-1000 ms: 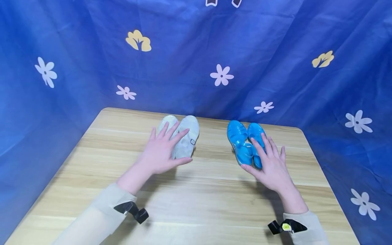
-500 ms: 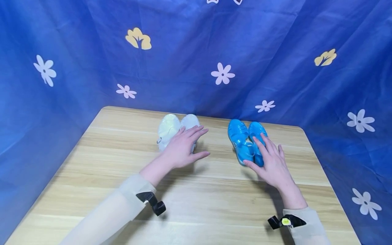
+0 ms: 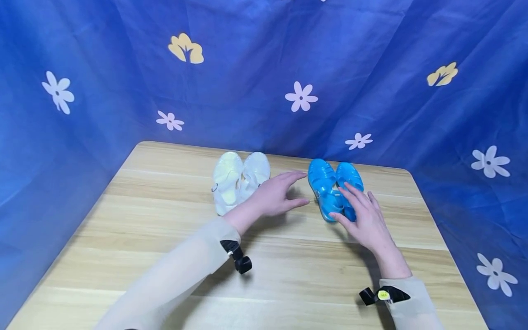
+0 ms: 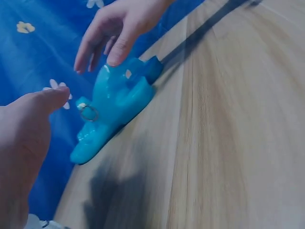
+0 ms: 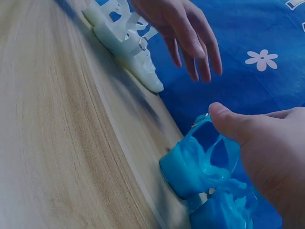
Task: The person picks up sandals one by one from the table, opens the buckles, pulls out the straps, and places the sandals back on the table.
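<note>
I log a wooden bench (image 3: 313, 284). Far left on it, white sandals (image 3: 226, 181); far right, blue sandals (image 3: 323, 181). Left hand (image 3: 274, 196) between the pairs, thumb and fingers apart; right hand (image 3: 366, 223) at the blue pair's near side, likewise parted, contact I can't tell.

screened-off tabletop (image 3: 297, 275), blue floral curtain (image 3: 247, 87) around

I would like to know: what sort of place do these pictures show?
Probably a small staged recording spot: blue flowered cloth hangs behind and along both sides of a wood-grain table bearing white sandals and blue sandals, and each sleeve carries a small black device.
</note>
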Action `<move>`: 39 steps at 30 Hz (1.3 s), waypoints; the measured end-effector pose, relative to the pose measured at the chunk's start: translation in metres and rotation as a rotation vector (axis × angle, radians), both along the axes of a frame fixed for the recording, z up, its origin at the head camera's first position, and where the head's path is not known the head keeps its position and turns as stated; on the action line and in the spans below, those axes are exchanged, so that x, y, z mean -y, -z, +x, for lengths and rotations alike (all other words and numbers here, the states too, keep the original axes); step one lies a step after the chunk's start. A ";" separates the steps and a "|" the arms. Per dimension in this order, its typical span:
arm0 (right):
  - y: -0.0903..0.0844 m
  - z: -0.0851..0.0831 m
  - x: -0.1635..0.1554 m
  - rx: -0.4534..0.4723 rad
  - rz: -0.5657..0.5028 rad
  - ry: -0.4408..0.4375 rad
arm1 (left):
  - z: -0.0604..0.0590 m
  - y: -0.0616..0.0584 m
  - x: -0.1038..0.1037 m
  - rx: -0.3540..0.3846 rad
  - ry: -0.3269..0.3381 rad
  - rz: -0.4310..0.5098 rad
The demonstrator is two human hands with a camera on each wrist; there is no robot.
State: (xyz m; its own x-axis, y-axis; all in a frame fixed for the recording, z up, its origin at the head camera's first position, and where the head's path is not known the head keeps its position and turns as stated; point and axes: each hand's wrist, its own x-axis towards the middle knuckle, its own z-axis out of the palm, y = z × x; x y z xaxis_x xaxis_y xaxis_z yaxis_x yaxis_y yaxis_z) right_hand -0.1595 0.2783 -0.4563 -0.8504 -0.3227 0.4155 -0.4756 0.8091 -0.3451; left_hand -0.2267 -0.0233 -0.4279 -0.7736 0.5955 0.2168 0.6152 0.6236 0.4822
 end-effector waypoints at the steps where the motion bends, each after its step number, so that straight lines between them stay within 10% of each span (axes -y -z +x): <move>1: 0.001 -0.001 0.000 -0.002 -0.002 -0.005 | -0.002 0.001 -0.004 0.016 -0.005 -0.002; 16: 0.011 -0.008 0.004 -0.055 -0.064 -0.117 | -0.020 0.020 -0.065 0.084 -0.034 0.004; 39: 0.015 -0.007 0.012 -0.078 -0.289 -0.143 | -0.019 0.036 -0.056 0.088 -0.027 0.158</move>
State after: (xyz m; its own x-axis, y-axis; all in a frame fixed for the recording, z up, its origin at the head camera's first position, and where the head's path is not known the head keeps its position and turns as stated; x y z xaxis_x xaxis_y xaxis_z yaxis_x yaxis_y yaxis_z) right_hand -0.1665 0.2667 -0.4708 -0.7669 -0.2955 0.5697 -0.6114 0.6063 -0.5085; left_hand -0.2454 0.0330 -0.4636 -0.8091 0.5379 0.2368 0.5501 0.5515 0.6271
